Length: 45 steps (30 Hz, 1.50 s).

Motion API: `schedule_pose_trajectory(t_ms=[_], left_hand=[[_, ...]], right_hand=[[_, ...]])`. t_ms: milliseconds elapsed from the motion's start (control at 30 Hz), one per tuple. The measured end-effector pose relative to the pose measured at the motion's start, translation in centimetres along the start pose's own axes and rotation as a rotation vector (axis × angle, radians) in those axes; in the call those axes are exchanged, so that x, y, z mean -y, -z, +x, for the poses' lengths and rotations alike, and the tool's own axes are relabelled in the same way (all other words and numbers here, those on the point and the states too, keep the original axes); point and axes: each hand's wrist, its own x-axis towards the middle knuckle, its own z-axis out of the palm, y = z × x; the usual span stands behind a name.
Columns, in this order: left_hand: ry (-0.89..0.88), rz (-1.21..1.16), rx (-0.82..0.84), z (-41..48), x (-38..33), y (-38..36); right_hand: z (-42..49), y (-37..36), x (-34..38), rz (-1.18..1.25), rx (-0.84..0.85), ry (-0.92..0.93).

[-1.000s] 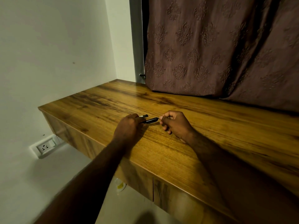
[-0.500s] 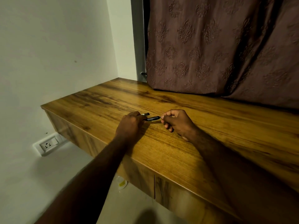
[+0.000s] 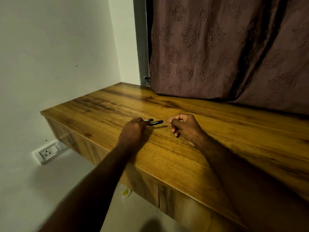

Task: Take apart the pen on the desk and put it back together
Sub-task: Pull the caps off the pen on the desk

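Brown curtain (image 3: 225,52) hangs behind the wooden desk (image 3: 217,134). The left hand (image 3: 133,133) grips the black pen barrel (image 3: 155,122) just above it. The right hand (image 3: 185,128) pinches the thin refill (image 3: 166,121) at the barrel's tip. It looks light and bendy, so hold it gently.

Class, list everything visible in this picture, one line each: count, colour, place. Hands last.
Black plastic pen barrel: one, black, gripped by the left hand.
Short black-and-pale pen piece: one, just behind the barrel.
Thin pale refill: one, between barrel and right hand.
Wood-grain brown desk: one, across the centre.
Patterned mauve curtain: one, behind the desk.
White wall socket: one, low on the left wall.
Small white-yellow floor object: one, under the desk.
Left hand: one, grips the barrel.
Right hand: one, pinches the refill.
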Motion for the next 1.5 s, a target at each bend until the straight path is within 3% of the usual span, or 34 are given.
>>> schedule_pose_trajectory(t_ms=[200, 367, 500, 1300, 1500], left_hand=[[0.011, 0.003, 0.004, 0.1, -0.1, 0.1], [0.031, 0.045, 0.052, 0.1, 0.0, 0.1], [0.03, 0.053, 0.088, 0.1, 0.1, 0.3], [0.047, -0.058, 0.133, 0.3, 0.5, 0.0], [0.041, -0.057, 0.136, 0.5, 0.9, -0.4]], right_hand=[[-0.2, 0.8, 0.7, -0.063, -0.075, 0.036], [0.7, 3.9, -0.2, -0.551, -0.2, 0.174], [0.9, 4.3, -0.5, -0.751, -0.118, 0.191], [1.3, 5.1, -0.4, -0.699, -0.12, 0.081], [1.3, 5.0, -0.5, -0.528, -0.288, 0.106]])
